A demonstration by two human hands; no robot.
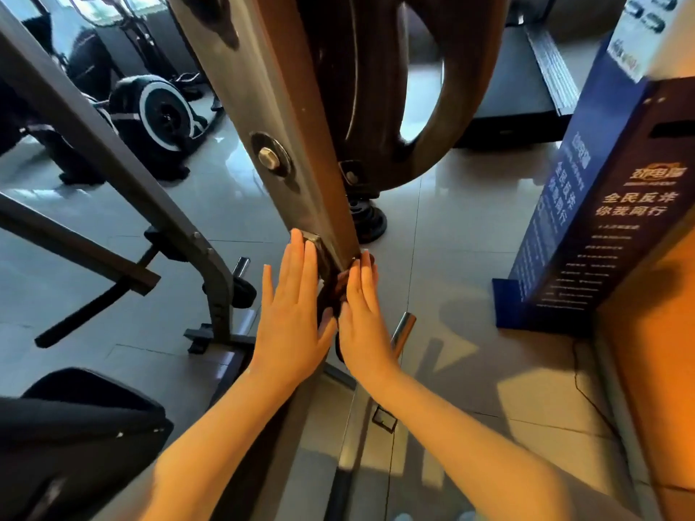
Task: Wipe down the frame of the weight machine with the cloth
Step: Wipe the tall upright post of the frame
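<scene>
— Left hand [289, 317] and right hand [363, 321], both flat, fingers straight, palms facing each other with the frame [274, 107] clamped between them.

— Nothing curled round it?

— No, no grip that I can see. It's a press from both sides, and the cloth [331, 295] is the dark fold showing in the gap between the two palms, wrapped over the near edge of the upright.

— So where does the work lie from there?

— Straight up the post, I'd say. Its long axis climbs from the hands up and to the left in this view, a broad grey beam, and the hands sit low on it, close to the floor end. The bolt [269, 158] is well above them on the left face.

— Which hand leads?

— They're about level, but the left fingers [301, 253] reach a touch higher, onto a small metal fitting on the beam. The right runs along the far edge, the side nearest the weight plate [361, 107].

— Tight on that side?

— It looks so. My read: a slide along the beam keeps the cloth trapped; pulling the palms apart would let it drop.
</scene>
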